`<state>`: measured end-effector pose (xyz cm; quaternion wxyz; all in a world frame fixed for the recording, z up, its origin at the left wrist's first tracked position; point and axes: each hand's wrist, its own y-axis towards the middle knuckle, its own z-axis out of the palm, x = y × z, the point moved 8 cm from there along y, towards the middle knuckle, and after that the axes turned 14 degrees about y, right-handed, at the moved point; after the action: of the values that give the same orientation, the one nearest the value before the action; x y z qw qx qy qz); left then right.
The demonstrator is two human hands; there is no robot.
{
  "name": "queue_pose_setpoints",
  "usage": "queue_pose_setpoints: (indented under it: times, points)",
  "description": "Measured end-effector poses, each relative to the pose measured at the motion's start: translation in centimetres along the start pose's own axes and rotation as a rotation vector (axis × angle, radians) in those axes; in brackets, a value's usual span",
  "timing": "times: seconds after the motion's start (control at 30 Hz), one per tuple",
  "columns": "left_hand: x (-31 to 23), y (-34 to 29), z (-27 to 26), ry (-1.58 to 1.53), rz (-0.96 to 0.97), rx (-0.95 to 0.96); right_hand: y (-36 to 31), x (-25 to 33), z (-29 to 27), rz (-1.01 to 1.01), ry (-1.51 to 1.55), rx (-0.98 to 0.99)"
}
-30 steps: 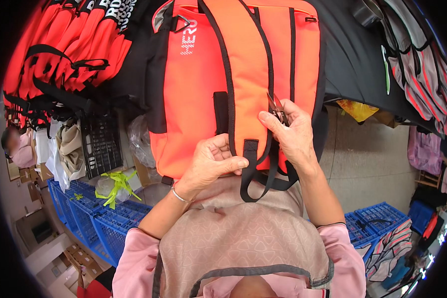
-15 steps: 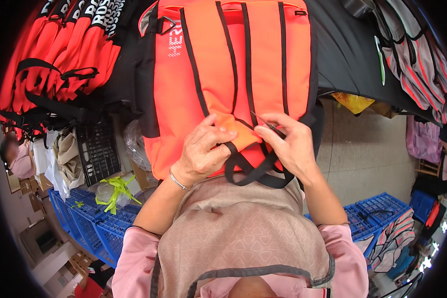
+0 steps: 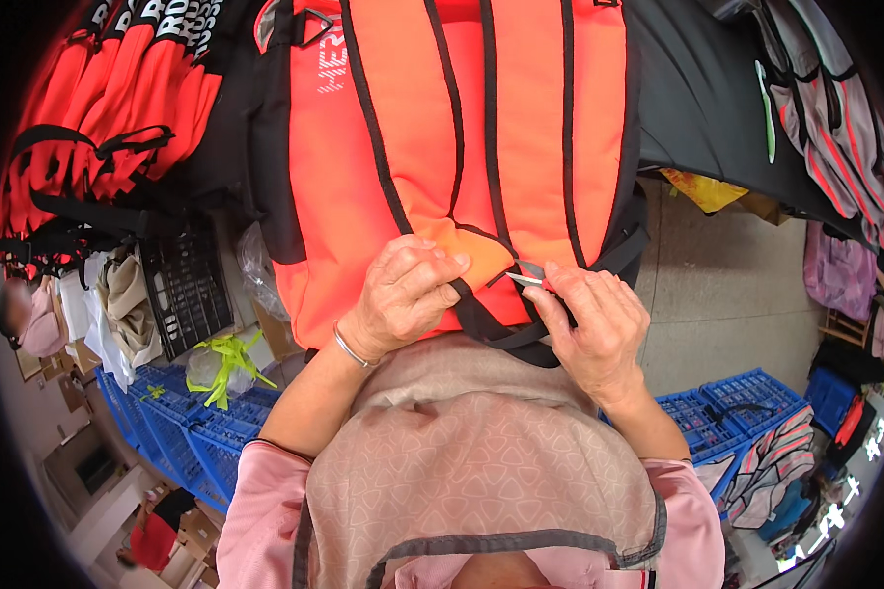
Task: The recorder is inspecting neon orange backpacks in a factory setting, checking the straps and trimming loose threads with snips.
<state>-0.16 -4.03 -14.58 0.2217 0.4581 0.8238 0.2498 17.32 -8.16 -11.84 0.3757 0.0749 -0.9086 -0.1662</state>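
Observation:
A bright orange backpack [image 3: 329, 187] with black trim lies in front of me, its two padded shoulder straps running toward my body. My left hand [image 3: 403, 294] pinches the lower end of the left shoulder strap [image 3: 481, 260], lifting an orange flap of it. In my right hand [image 3: 599, 319] are small thread snips [image 3: 525, 279], their two blades apart and pointing left at the strap's black edging. Most of the snips is hidden by my fingers. Black webbing [image 3: 491, 327] loops below both hands.
Red-orange bags [image 3: 118, 128] hang or lie stacked at far left, grey ones [image 3: 825, 108] at far right. Blue plastic crates [image 3: 756, 401] stand on both sides of me. A black crate [image 3: 187, 294] and yellow-green strips [image 3: 228, 368] are at left. Another person [image 3: 157, 530] shows at lower left.
The snips have swung out from my right fingers, with blades now spread at the strap edge. My right hand moved slightly right and down; my left still pinches the strap.

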Motion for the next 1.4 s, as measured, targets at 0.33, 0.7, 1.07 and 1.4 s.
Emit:
queue_pose_setpoints:
  times: [0.33,0.7,1.07,1.4]
  points:
    - [-0.1,0.1,0.0,-0.002,0.002,0.018,0.3,0.5,0.3,-0.071,-0.066,0.028]
    - [-0.1,0.5,0.0,-0.009,-0.006,0.04,-0.1,0.6,0.5,-0.167,-0.137,0.024]
    - [0.0,0.7,0.1,-0.018,-0.005,0.065,0.0,0.6,0.6,-0.189,-0.15,0.046]
    - [0.5,0.5,0.1,-0.052,-0.031,0.064,0.3,-1.0,1.3,-0.073,0.099,0.136]
